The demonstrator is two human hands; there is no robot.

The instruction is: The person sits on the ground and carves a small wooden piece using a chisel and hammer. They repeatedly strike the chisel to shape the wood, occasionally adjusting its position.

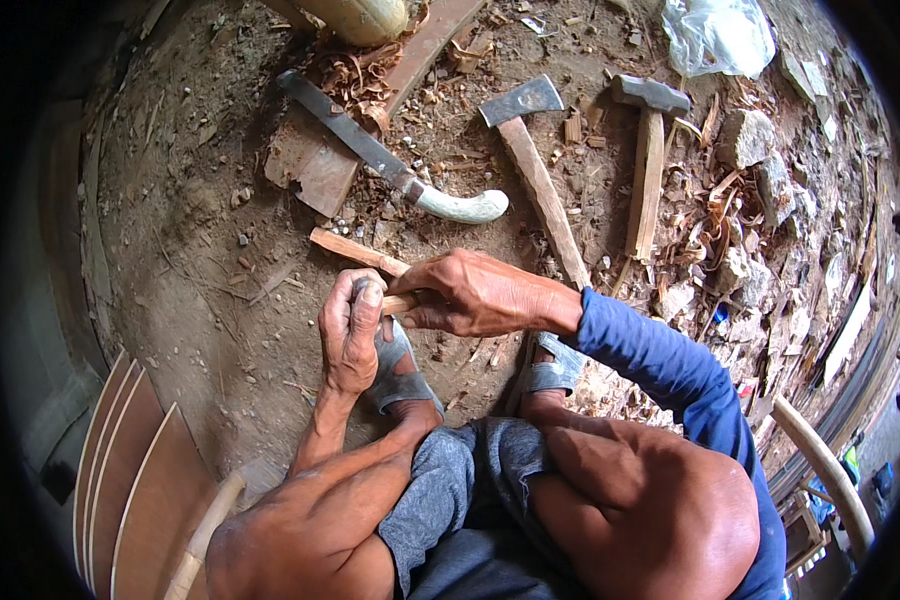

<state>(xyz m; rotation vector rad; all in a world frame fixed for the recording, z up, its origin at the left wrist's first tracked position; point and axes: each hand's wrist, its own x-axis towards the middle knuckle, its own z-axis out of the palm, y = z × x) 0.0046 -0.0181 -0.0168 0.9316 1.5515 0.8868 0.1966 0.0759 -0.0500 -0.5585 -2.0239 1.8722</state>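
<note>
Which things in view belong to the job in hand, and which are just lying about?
In hand:
- short wooden piece, between left hand and right hand

Lying about, unheld (the tools may well belong to the job):
- curved blade with pale handle
- axe
- hammer
- clear plastic bag
- stones
- wood shavings

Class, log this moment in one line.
left hand: holding wooden piece | right hand: gripping it | nearby: long knife, axe, hammer

machete (370, 150) across a board (322, 172), axe (540, 190) to its right, then hammer (647, 170), then stones (745, 138) farther right
</note>
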